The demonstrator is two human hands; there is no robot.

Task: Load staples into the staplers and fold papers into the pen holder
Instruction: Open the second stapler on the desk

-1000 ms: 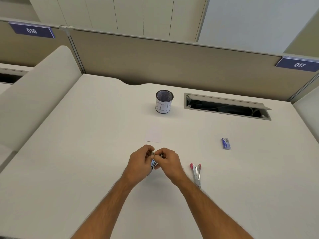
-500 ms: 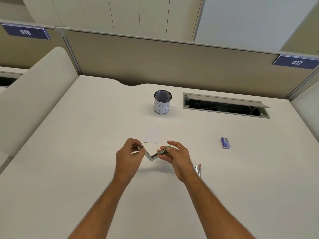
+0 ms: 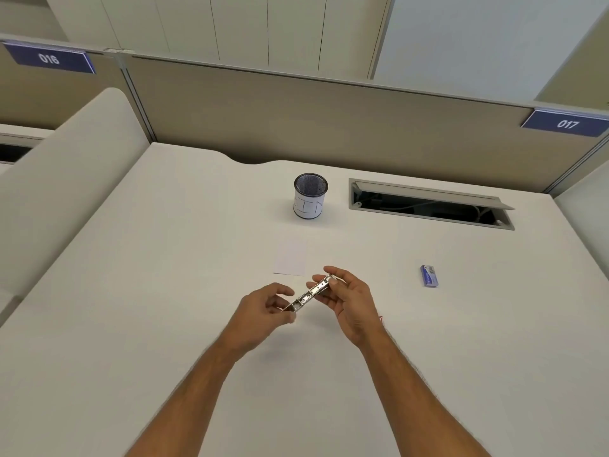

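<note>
Fingers (image 3: 333,281) of the right hand (image 3: 351,303) pinching the far end of the opened stapler (image 3: 311,293), thumb on top. Left hand (image 3: 260,313) gripping the near end, fingers curled round it. Held just above the counter (image 3: 131,324), metal channel turned up. Looks like the loading step, magazine apparently exposed and awaiting staples. Next, probably: freeing one hand and reaching right for the blue staple box (image 3: 429,276), well apart from both hands. Just beyond the hands, a sheet of paper (image 3: 290,258) lying flat, unfolded. Farther off, the pen holder (image 3: 310,200) standing upright; nothing seen sticking out, inside too dark to tell.
</note>
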